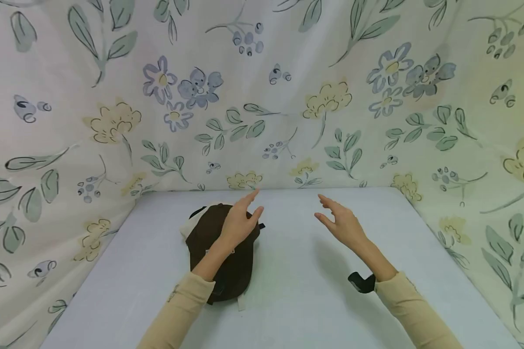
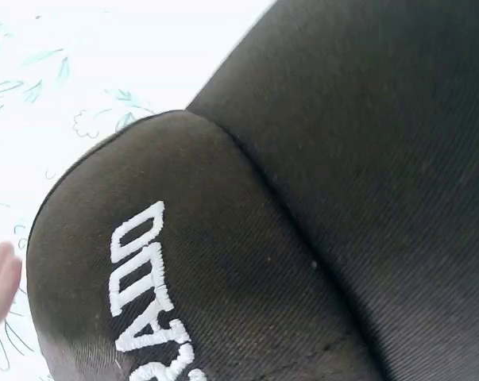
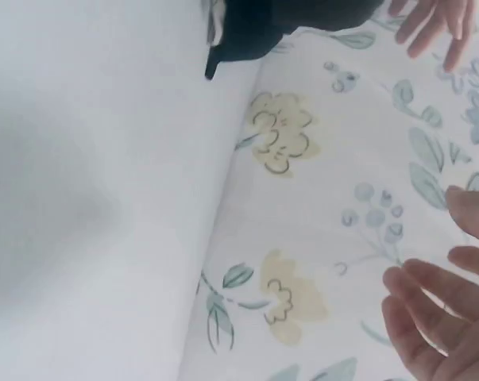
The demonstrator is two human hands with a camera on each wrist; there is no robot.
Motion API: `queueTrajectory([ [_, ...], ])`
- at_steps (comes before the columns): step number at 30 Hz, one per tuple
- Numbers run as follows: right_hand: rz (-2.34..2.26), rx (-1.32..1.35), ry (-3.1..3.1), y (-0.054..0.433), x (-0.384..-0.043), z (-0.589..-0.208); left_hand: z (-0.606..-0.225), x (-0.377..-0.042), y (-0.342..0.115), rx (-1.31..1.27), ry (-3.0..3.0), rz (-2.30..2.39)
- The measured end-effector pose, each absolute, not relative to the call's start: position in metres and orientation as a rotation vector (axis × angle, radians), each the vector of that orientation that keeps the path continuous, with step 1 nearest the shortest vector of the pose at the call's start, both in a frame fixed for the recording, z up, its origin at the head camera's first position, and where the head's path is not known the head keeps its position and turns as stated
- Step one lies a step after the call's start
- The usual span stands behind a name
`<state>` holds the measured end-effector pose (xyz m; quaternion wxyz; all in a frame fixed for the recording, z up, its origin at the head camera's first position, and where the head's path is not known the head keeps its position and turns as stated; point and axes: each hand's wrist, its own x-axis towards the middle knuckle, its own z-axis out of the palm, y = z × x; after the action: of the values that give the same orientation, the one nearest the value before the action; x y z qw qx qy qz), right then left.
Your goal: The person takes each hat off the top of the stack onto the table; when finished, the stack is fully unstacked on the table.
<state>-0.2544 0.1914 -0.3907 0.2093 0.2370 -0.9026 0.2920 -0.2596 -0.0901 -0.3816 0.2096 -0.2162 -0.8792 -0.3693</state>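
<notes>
A dark brown baseball cap (image 1: 242, 269) lies on the left half of the table, its brim toward the near side. White embroidered letters show on it up close in the left wrist view. Cream-coloured fabric (image 1: 191, 224) sticks out from beneath its far left side. My left hand (image 1: 239, 223) hovers above the cap, fingers extended and thumb apart, holding nothing. Over the table to the right, my right hand (image 1: 346, 225) is raised with fingers loosely extended and nothing in it. The two palms roughly face each other across a gap.
A white table (image 1: 288, 291) spreads beneath both hands. Fabric (image 1: 262, 97) with leaves and flowers hangs behind it and along both sides. A small black curved object (image 1: 361, 283) sits at the right wrist.
</notes>
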Motion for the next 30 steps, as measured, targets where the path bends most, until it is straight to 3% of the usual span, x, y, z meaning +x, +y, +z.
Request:
queueTrajectory([
  [11,1.764,0.761,-2.564,0.183,-0.239,-0.383,-0.380,-0.239,-0.126,-0.694,-2.470,-1.893],
  [22,1.957,0.903,-2.600,0.141,-0.226,-0.401,-0.395,-0.201,-0.185,-0.522,-2.565,-1.979],
  [30,1.982,0.965,-2.629,0.117,-0.220,-0.411,-0.410,-0.179,-0.229,-0.243,-2.625,-1.980],
])
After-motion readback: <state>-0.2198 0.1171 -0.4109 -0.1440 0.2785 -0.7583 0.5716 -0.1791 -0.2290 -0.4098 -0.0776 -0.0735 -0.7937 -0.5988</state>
